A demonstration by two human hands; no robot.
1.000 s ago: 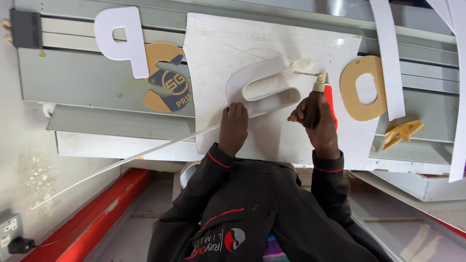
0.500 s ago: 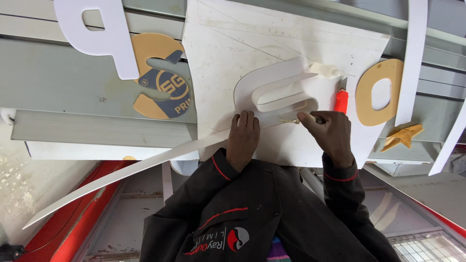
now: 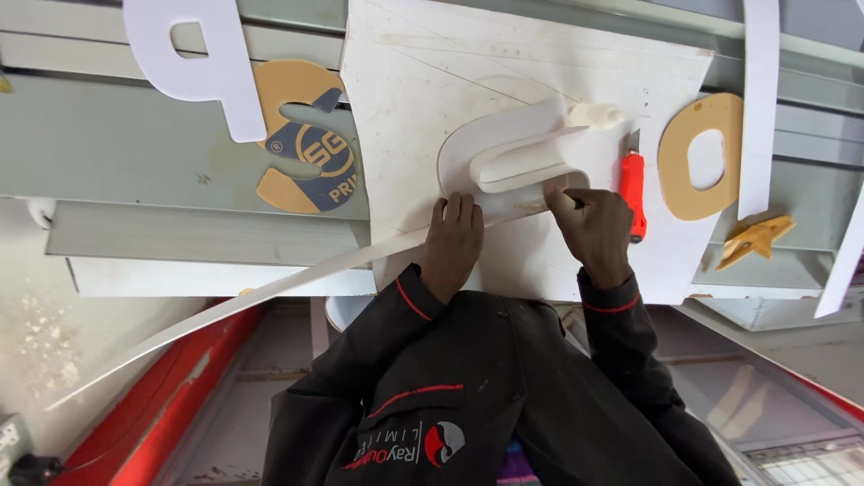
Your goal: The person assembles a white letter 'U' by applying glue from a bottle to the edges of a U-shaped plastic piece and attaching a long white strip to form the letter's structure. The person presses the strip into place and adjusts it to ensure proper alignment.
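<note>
The left hand (image 3: 453, 243) is pressed flat, fingers extended, on the white strip (image 3: 270, 292) where it meets the white letter form (image 3: 517, 157), which lies on a white sheet (image 3: 504, 81). The right hand (image 3: 596, 225) is closed around a small tool at the form's lower edge; the tool cannot be identified. An orange knife (image 3: 633, 184) lies just beside the right hand, untouched

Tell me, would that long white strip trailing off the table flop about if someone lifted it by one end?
Probably yes. The long white strip is thin and narrow, and it already droops past the table edge toward the floor, so it likely bends easily. It looks light for its length. Where the left hand presses it against the white cut-out shape, it follows the curve, suggesting flexibility.
</note>
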